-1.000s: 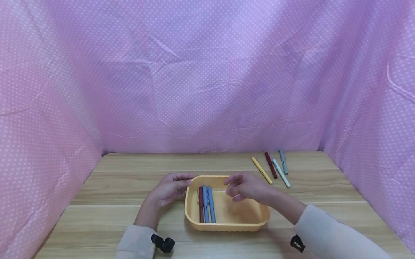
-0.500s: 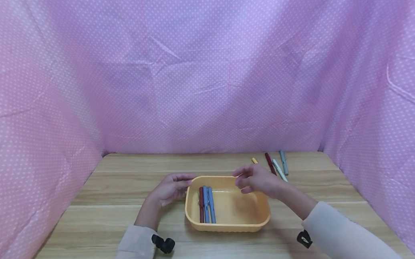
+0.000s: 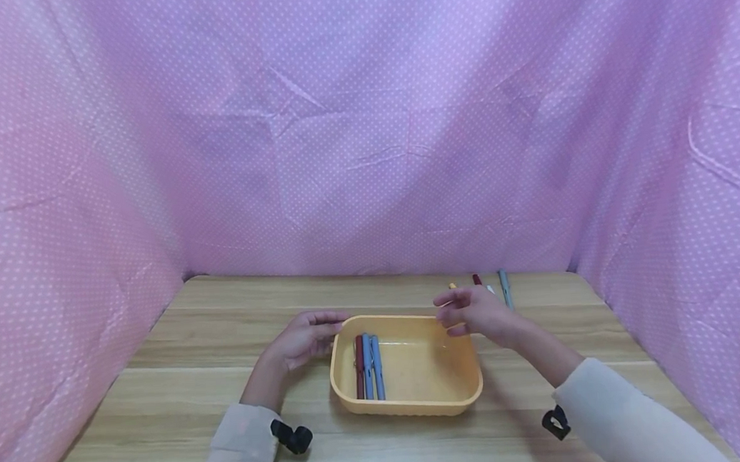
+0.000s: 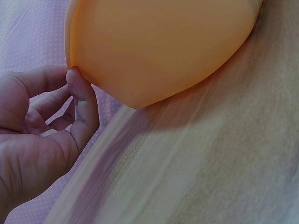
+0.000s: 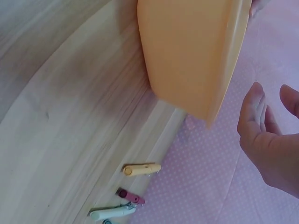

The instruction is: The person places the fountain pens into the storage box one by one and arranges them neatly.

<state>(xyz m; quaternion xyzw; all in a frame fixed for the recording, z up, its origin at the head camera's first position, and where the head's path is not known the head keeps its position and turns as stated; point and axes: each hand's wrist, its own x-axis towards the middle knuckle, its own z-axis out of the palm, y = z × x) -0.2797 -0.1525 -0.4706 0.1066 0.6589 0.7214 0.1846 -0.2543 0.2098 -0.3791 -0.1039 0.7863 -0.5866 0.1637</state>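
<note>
A yellow plastic box (image 3: 414, 405) stands on the wooden table. Inside, along its left side, lie a dark red pen (image 3: 359, 368) and two blue pens (image 3: 377, 368), side by side. My left hand (image 3: 303, 339) holds the box at its far left corner, thumb (image 4: 83, 91) and forefinger meeting the rim. Over the far right corner hovers my right hand (image 3: 482, 315), fingers loosely bent with nothing between them. Beyond it are a yellow pen (image 5: 142, 169), another dark red pen (image 5: 131, 196), a pale mint pen (image 5: 112, 213) and a grey-blue pen (image 3: 506, 289), partly hidden by that hand in the head view.
Pink dotted cloth (image 3: 364, 152) hangs behind the table (image 3: 233, 305) and at both sides. Black camera mounts (image 3: 292, 435) sit at both sleeve cuffs.
My right hand has moved right and away from over the box's middle, towards the loose pens, and now covers parts of them. The left hand and the box stay put.
</note>
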